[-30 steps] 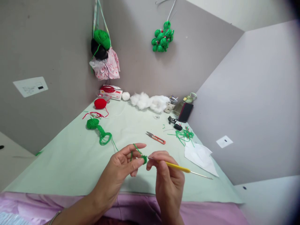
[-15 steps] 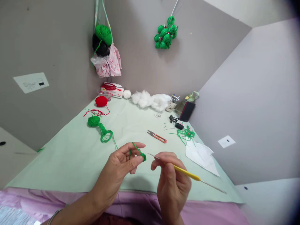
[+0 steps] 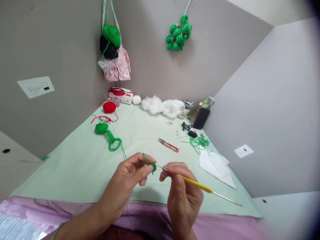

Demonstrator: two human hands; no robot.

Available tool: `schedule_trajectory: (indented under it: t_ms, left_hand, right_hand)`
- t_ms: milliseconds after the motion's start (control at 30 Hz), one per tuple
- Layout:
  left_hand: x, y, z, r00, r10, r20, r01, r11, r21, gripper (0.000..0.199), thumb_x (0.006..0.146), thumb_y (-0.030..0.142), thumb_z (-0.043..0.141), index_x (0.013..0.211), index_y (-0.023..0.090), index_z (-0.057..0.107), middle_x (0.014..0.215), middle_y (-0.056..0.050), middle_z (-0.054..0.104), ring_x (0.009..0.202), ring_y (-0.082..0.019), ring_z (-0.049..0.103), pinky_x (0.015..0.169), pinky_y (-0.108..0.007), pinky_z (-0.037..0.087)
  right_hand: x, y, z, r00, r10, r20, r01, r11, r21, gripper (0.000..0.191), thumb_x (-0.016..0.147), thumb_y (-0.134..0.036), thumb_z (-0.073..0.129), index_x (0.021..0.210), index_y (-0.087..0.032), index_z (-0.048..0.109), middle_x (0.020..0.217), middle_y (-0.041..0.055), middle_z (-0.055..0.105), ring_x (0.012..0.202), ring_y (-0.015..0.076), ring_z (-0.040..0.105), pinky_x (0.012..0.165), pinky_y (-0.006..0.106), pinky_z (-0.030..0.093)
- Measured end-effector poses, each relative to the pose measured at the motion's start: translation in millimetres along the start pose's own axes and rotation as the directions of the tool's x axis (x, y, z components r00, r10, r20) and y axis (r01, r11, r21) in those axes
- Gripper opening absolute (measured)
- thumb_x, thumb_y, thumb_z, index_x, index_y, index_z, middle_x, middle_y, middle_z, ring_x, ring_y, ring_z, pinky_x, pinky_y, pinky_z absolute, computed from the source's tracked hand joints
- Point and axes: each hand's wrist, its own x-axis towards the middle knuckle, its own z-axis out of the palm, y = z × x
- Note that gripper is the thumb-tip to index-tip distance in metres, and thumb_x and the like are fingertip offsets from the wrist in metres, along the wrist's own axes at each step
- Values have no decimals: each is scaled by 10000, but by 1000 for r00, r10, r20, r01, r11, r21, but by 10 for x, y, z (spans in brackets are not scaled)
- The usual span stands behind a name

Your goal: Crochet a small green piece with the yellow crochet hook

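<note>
Between thumb and fingers, my left hand (image 3: 130, 171) pinches a small green crocheted piece (image 3: 154, 166), with green yarn looped over the index finger. My right hand (image 3: 183, 190) holds a crochet hook (image 3: 197, 184) with a yellow handle, like a pen. The hook's thin metal tip points left and meets the right edge of the green piece; whether it is inside a stitch is too small to tell. From my left hand the yarn runs up to a green skein (image 3: 114, 143) and a green ball (image 3: 101, 128) on the cloth.
Orange-handled thread snips (image 3: 168, 145) lie beyond my hands. White stuffing (image 3: 162, 107), a red yarn ball (image 3: 109, 107) and a phone (image 3: 201, 118) are at the back. Green yarn scraps (image 3: 200, 142) and white paper (image 3: 217, 167) lie on the right of the table (image 3: 82, 170).
The hook tip has moved left, from a small gap beside the green piece to touching it. The whole view has shifted slightly.
</note>
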Motion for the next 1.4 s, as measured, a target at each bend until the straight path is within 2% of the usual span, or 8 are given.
schedule_trajectory:
  t_ms: [500, 800, 867, 967, 1100, 1200, 1267, 1400]
  left_hand:
    - [-4, -35, -37, 1000, 22, -13, -22, 999, 44, 146, 892, 363, 805, 948, 232, 775, 720, 50, 534, 640, -104, 440, 664, -264, 353]
    - [-33, -76, -36, 994, 112, -11, -108, 978, 181, 146, 918, 366, 787, 978, 236, 763, 723, 49, 534, 639, -106, 454, 635, -249, 395]
    - [-42, -60, -4, 996, 94, -9, -92, 988, 123, 212, 891, 368, 820, 1046, 235, 761, 755, 48, 549, 632, -96, 449, 598, -238, 390]
    - [-43, -15, 48, 1000, 18, -14, -18, 1000, 9, 476, 813, 357, 898, 1239, 243, 719, 816, 46, 582, 622, -84, 458, 547, -221, 379]
    - [-30, 32, 70, 997, -81, 3, 81, 994, -76, 725, 768, 348, 938, 1416, 251, 629, 854, 50, 602, 568, -50, 441, 522, -208, 354]
    - [-13, 41, 65, 994, -100, 37, 102, 992, -80, 676, 800, 349, 917, 1409, 249, 641, 852, 51, 598, 541, -32, 430, 521, -207, 336]
    - [-4, 41, 64, 996, -80, 41, 82, 995, -63, 599, 825, 358, 897, 1370, 249, 672, 850, 52, 590, 535, -26, 425, 522, -209, 330]
    - [-15, 43, 55, 998, -43, 37, 43, 999, -9, 495, 850, 376, 869, 1305, 258, 713, 866, 46, 588, 554, -36, 423, 523, -215, 332]
  right_hand:
    - [-15, -73, 5, 984, -151, 91, 167, 963, -212, 249, 1037, -104, 511, 1048, -224, 729, 829, 13, 716, 842, 169, 662, 757, 319, 547]
    - [-74, -57, -34, 972, -191, 135, 224, 927, -300, 253, 1019, -78, 528, 1083, -217, 729, 908, 39, 734, 882, 174, 693, 755, 307, 568]
    - [-82, -28, -37, 974, -188, 126, 218, 927, -305, 257, 1019, -85, 538, 1102, -228, 735, 949, 47, 744, 904, 180, 704, 770, 315, 577]
    - [-82, 15, -17, 978, -184, 101, 205, 936, -285, 268, 1024, -102, 551, 1129, -252, 746, 1044, 61, 762, 979, 188, 721, 821, 329, 592]
    - [-72, 53, 30, 993, -97, 63, 105, 982, -156, 258, 1041, -141, 561, 1106, -280, 768, 1042, 49, 784, 969, 180, 719, 806, 319, 595]
    - [-31, 67, 52, 998, 67, 12, -68, 994, 82, 219, 1063, -221, 563, 1044, -289, 770, 991, 23, 785, 774, 131, 690, 714, 281, 579]
    - [15, 66, 51, 983, 185, 23, -185, 953, 238, 213, 1069, -268, 565, 991, -273, 764, 952, 11, 783, 636, 89, 648, 637, 246, 558]
    - [90, 36, 2, 966, 244, 89, -260, 911, 319, 228, 1071, -309, 565, 944, -242, 743, 898, 8, 778, 586, 76, 665, 589, 218, 547]
